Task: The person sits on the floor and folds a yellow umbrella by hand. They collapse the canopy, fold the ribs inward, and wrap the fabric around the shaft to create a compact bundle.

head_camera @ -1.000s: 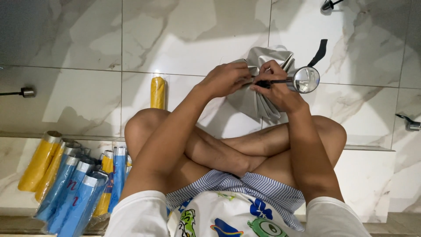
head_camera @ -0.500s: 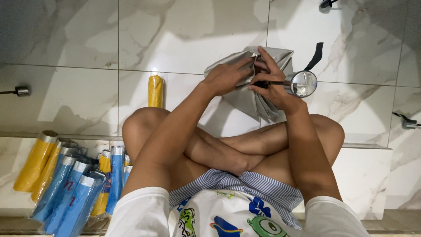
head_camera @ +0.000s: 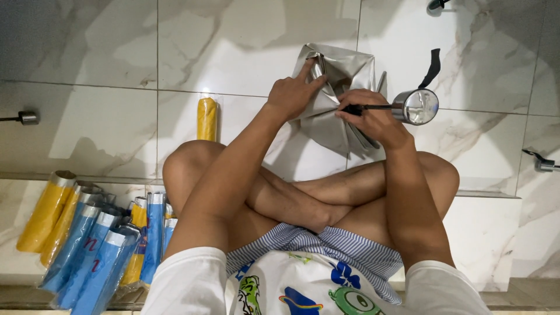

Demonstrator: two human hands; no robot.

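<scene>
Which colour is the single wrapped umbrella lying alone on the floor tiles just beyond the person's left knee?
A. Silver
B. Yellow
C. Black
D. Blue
B: the lone wrapped umbrella on the tiles beyond the knee is yellow, while the left hand and right hand work on a silver-grey umbrella canopy.

A home turned into a small packing spot, it seems. The person sits cross-legged on a glossy marble-tile floor (head_camera: 116, 64). Sleeved blue and yellow folded umbrellas (head_camera: 93, 245) lie stacked alongside.
</scene>
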